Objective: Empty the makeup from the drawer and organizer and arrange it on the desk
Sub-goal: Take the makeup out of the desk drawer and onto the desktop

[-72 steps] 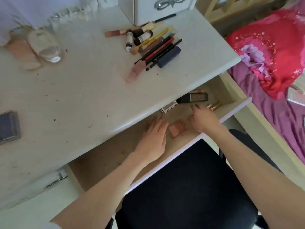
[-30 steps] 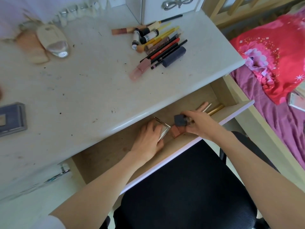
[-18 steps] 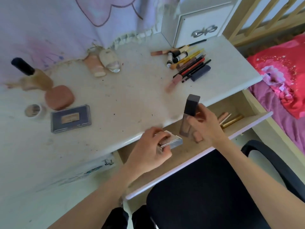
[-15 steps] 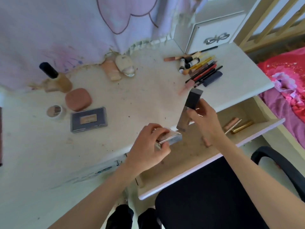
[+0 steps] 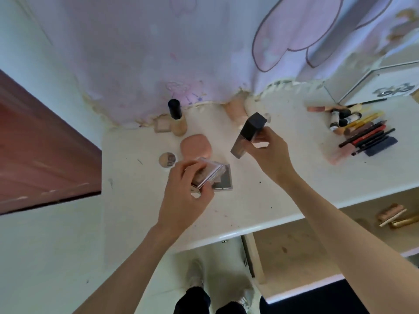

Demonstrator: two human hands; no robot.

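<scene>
White desk (image 5: 283,196) below; left hand (image 5: 183,196) clamps a compact (image 5: 207,174), right hand (image 5: 269,152) a dark tube (image 5: 248,134).

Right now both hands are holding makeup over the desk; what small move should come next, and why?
Probably lower the left hand and set its clear compact on the desk beside the grey palette. It already hovers just above that cluster, while the right hand holds the dark bottle higher up.

A clear square compact (image 5: 207,175) is tilted above the dark flat palette (image 5: 223,181) on the desk (image 5: 283,191), gripped in the left hand (image 5: 184,196). A tall dark-capped bottle (image 5: 248,134) leans in the right hand (image 5: 268,152). A few gold and pink tubes (image 5: 393,215) lie in the open drawer (image 5: 294,252).
</scene>
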